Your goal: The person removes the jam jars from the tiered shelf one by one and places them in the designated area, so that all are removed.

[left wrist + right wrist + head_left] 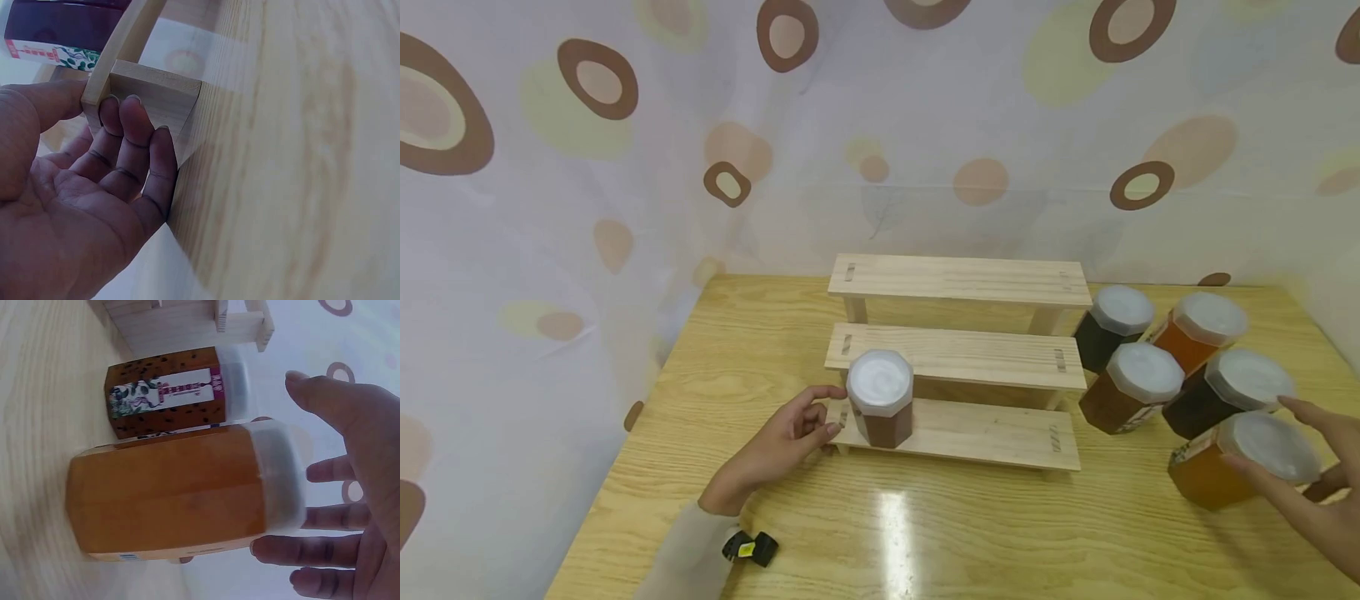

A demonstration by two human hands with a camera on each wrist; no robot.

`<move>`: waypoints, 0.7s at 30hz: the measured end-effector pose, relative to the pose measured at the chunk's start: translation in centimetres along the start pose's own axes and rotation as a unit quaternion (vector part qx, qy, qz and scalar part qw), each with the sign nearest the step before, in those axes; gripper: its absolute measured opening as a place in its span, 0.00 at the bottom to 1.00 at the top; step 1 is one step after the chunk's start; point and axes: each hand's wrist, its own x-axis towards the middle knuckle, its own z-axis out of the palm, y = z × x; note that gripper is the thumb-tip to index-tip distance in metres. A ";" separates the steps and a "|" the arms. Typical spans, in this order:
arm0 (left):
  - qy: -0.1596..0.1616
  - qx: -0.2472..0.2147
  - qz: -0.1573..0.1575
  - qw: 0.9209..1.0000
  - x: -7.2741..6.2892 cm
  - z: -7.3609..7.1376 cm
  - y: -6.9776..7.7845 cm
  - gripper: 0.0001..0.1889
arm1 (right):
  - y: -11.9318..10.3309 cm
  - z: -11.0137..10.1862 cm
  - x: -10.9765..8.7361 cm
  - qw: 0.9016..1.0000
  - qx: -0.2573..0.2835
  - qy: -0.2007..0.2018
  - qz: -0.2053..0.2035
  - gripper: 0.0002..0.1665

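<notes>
A three-step wooden shelf [955, 354] stands on the table. My left hand [778, 450] pinches the left end of its lowest step; the left wrist view shows the thumb against the board's edge and curled fingers beneath it. A dark reddish-brown jar [883, 417] with a translucent white lid sits on that step, beside my left fingertips. At the right, my right hand [1318, 492] has its thumb and fingers spread about the lid of an orange jar [169, 494]. In the right wrist view the thumb stands apart from this jar, while the fingers are close to its lid.
Behind the orange jar, several more lidded jars cluster right of the shelf: a brown speckled jar [169, 394], a black jar [1198, 404], another orange jar [1180, 342] and a dark jar [1093, 342]. A patterned cloth [925, 150] hangs behind the wooden table [760, 350].
</notes>
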 end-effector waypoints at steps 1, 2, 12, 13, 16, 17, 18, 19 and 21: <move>0.000 0.000 0.001 1.000 0.0 0.0 0.0 0.23 | -0.2 -0.2 0.1 1.000 -0.006 0.001 0.006 0.57; 0.001 0.000 0.002 1.000 0.0 0.0 0.0 0.23 | -0.4 -0.3 0.2 1.000 -0.010 0.003 0.015 0.57; 0.002 0.009 0.007 1.000 0.0 0.0 -0.2 0.23 | -3.1 -0.7 1.8 1.000 0.012 -0.015 0.020 0.56; 0.003 0.010 0.008 1.000 0.0 0.0 -0.2 0.23 | -3.4 -0.6 2.0 1.000 0.020 -0.018 0.009 0.57; 0.004 0.012 0.006 1.000 0.0 0.0 -0.1 0.23 | -4.2 -0.1 2.7 0.998 0.050 -0.021 -0.032 0.58; 0.003 0.011 0.003 1.000 0.0 0.0 -0.1 0.23 | -4.5 0.2 2.8 0.997 0.060 -0.023 -0.041 0.58; 0.003 0.010 0.000 1.000 0.0 0.0 -0.1 0.23 | -4.8 0.4 2.9 0.997 0.061 -0.029 -0.045 0.58; 0.004 0.008 -0.003 1.000 0.0 0.0 -0.1 0.23 | -5.2 0.6 3.1 0.996 0.060 -0.037 -0.048 0.58; 0.003 0.007 -0.006 1.000 0.0 0.0 -0.1 0.23 | -5.8 1.0 3.2 0.996 0.047 -0.050 -0.055 0.58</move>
